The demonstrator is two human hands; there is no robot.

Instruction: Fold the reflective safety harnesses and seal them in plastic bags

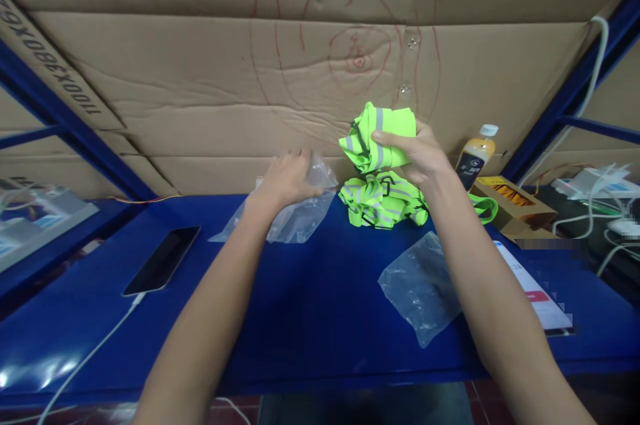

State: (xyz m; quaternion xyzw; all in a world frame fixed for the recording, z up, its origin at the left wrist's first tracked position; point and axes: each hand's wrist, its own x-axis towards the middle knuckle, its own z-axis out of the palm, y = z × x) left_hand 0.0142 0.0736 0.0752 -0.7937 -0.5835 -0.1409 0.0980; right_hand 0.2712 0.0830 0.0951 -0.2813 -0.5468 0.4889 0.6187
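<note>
My right hand [425, 151] grips a folded neon-yellow reflective vest [395, 128] with grey strips, raised above the table, its thumb across the front. Just below it lies a crumpled bundle of the same neon material [385, 198], with grey strips and black buckles. At the back of the table, my left hand [287, 178] is closed on a clear plastic bag [300, 218]; some fingertips are hidden. A second clear plastic bag [420, 288] lies flat near my right forearm, which partly covers it.
A phone [163, 261] with a white cable lies on the blue table [320, 325] at left. To the right are a drink bottle [475, 158], an open cardboard box [515, 205] and a white printed sheet or screen [535, 285]. Cardboard [200, 78] walls the back; power strips flank both sides.
</note>
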